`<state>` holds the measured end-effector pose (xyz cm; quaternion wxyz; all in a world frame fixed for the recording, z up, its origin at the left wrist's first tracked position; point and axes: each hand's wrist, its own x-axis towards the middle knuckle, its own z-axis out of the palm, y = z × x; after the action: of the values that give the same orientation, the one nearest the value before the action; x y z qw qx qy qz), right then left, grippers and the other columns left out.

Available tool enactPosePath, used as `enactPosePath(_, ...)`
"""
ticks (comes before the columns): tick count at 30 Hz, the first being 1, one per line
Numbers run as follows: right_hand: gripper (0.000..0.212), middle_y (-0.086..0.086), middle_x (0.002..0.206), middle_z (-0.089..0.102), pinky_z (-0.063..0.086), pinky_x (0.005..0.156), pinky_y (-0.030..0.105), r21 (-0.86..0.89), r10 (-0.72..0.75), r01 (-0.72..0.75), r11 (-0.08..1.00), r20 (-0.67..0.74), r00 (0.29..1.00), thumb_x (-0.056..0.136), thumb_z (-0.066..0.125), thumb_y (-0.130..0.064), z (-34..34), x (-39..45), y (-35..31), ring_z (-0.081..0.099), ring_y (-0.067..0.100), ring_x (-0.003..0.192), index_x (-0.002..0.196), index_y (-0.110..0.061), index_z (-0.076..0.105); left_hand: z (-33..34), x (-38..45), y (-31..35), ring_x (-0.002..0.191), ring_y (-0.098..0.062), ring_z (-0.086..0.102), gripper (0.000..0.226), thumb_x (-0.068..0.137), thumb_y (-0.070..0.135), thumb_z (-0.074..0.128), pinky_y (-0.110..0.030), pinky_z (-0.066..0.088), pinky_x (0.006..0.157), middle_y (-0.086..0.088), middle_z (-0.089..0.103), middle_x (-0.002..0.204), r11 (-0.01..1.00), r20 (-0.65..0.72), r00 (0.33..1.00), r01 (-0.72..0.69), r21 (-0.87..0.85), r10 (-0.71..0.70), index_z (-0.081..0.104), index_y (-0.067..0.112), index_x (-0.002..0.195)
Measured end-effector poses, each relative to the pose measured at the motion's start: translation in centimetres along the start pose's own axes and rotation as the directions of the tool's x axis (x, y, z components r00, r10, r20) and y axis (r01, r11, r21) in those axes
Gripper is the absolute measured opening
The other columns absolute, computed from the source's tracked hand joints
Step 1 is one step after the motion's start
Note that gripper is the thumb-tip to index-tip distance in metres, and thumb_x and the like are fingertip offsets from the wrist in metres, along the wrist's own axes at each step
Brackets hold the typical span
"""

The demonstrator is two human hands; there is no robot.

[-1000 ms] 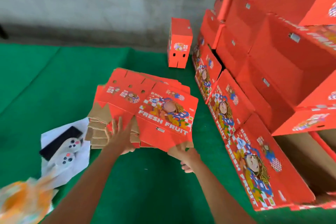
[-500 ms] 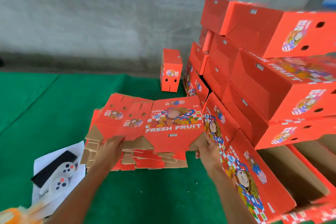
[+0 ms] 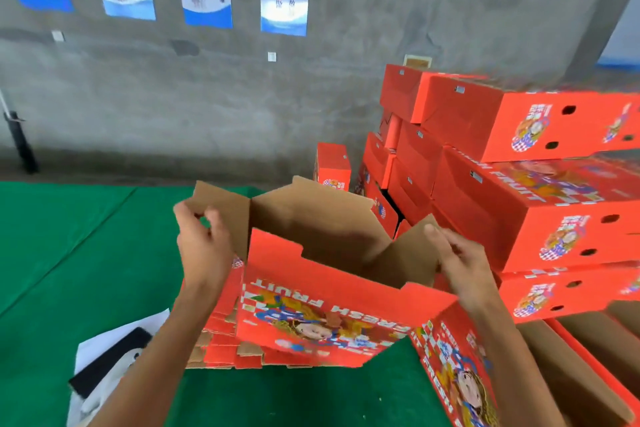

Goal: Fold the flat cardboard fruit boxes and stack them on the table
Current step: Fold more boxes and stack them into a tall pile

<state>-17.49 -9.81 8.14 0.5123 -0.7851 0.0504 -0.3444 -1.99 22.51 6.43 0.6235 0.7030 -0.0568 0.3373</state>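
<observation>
Both our hands on one opened box [image 3: 332,308], left hand [image 3: 202,250] pinching its left flap, right hand [image 3: 457,260] gripping its right flap, flat boxes [image 3: 221,340] underneath.

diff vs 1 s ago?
The top flat red cardboard fruit box came up off the pile of flat red boxes and now stands opened into a sleeve. The left hand went from lying flat to pinching a brown flap; the right hand holds the opposite flap. Pile and stacked folded boxes unchanged.
</observation>
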Motion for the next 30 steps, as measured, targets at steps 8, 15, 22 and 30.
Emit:
enactPosePath(8,0.018,0.024,0.093,0.065,0.036,0.08,0.039,0.188,0.075,-0.117,0.975,0.214,0.974,0.085,0.046,0.01,3.0,-2.9,3.4,0.047,0.028,0.083,0.102,0.015,0.05,-1.1,-4.4,-1.5,0.115,-0.034,0.056,0.031,0.097,-0.006,0.043,-0.038,0.044,0.096,-0.019,0.064,0.118,0.977,0.188,0.98,0.023,0.214,-0.064,0.071,-0.001,0.109)
enactPosePath(15,0.035,0.032,0.101,0.069,0.03,0.08,0.035,0.224,0.342,-0.395,0.891,0.241,0.908,0.098,0.023,0.023,5.7,-5.0,9.3,0.052,0.035,0.092,0.086,-0.003,0.044,-2.1,-9.0,-6.5,0.139,-0.011,0.047,0.064,0.103,0.067,0.035,-0.031,0.035,0.115,0.008,0.052,0.151,0.91,0.451,0.806,0.413,0.036,-0.384,0.049,0.028,0.151)
enactPosePath(22,0.034,0.02,0.101,0.075,0.049,0.098,0.051,0.411,0.461,-0.583,0.701,0.363,0.81,0.098,0.03,0.013,6.4,-3.6,9.8,0.065,0.041,0.108,0.075,-0.008,0.045,-2.1,-10.5,-9.9,0.141,0.017,0.023,0.127,0.063,0.087,0.073,-0.019,0.032,0.11,0.028,0.021,0.156,0.962,0.523,0.808,0.206,0.181,-0.272,0.0,0.049,0.159)
enactPosePath(30,0.041,0.019,0.146,0.058,0.037,0.113,0.063,0.716,0.483,-0.594,0.367,0.399,0.78,0.09,0.048,-0.038,4.2,-6.6,12.5,0.058,0.041,0.132,0.105,-0.002,0.056,-2.9,-11.1,-11.1,0.148,0.017,0.006,0.109,0.091,0.013,0.075,-0.032,0.027,0.116,0.017,0.0,0.171,0.96,0.573,0.812,-0.063,0.273,-0.11,-0.002,0.04,0.163)
